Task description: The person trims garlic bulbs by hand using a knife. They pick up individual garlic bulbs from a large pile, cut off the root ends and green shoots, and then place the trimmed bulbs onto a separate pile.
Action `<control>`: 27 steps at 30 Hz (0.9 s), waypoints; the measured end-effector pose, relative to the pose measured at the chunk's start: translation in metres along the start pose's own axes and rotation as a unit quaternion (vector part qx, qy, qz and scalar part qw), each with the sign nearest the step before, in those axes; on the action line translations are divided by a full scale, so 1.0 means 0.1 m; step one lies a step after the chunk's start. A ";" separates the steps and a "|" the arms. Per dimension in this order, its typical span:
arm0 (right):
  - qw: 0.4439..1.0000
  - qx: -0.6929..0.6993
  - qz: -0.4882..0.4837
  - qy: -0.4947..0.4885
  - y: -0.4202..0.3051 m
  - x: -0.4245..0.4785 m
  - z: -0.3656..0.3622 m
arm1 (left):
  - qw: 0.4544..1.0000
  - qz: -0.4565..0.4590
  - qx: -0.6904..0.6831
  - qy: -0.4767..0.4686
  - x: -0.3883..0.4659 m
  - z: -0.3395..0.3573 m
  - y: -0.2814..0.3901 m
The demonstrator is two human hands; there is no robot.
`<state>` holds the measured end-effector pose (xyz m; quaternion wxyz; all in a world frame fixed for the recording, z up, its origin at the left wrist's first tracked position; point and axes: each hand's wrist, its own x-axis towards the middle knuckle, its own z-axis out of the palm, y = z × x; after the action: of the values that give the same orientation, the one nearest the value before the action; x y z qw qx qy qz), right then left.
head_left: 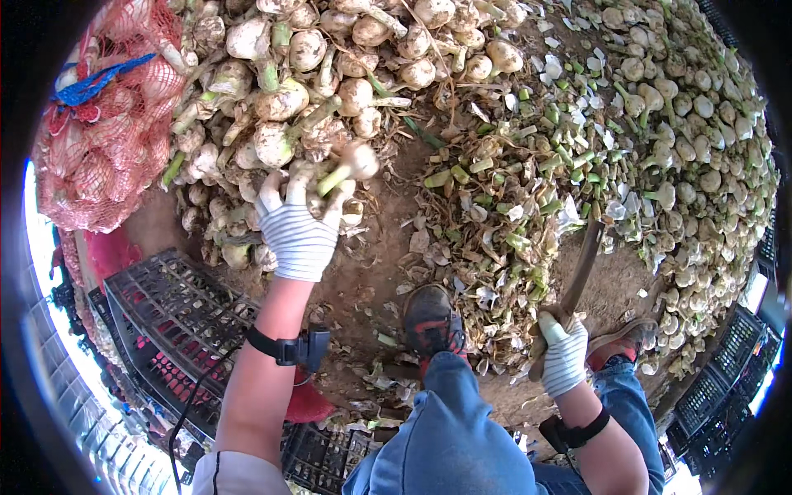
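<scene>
My left hand (301,229), in a white glove with grey stripes, reaches with spread fingers to the near edge of a heap of soil-stained garlic bulbs (306,51). By its thumb and forefinger is a motion-blurred garlic bulb (361,161) with a short green stem; a firm grip on it does not show. My right hand (564,352), gloved alike, is closed around the handle of a long, dark-bladed knife (585,266). The blade points away from me over bare soil, beside a mound of cut garlic stems and dry skins (501,229).
A red mesh sack (102,148) of garlic with a blue tie stands at the left. Black plastic crates (179,309) lie below it, and more crates (721,371) are at the right. Trimmed garlic bulbs (699,185) cover the right side. My shoe (433,318) rests between the piles.
</scene>
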<state>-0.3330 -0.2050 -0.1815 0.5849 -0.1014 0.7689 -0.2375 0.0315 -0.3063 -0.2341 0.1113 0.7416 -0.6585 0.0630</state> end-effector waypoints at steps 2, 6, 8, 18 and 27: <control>1.000 0.007 0.003 0.003 -0.03 0.01 0.04 | 0.999 0.008 -0.033 0.024 0.07 -0.05 0.19; 0.998 -0.043 -0.042 -0.008 -0.10 0.11 0.02 | 0.974 -0.012 0.021 -0.225 0.26 0.01 0.33; 0.999 -0.034 -0.027 -0.002 -0.18 0.06 0.06 | 0.947 -0.014 0.097 -0.305 0.37 0.06 0.36; 0.999 -0.013 0.023 -0.034 -0.07 -0.12 0.19 | 0.978 0.026 -0.074 -0.192 0.77 0.10 0.89; 0.995 -0.027 -0.091 -0.026 -0.24 -0.29 0.24 | 0.956 0.046 -0.239 -0.162 0.58 0.40 1.02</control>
<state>-0.3046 -0.2195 -0.1502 0.5776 -0.1927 0.7472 -0.2664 -0.0647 -0.3833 -0.2502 0.1739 0.6621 -0.6972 -0.2127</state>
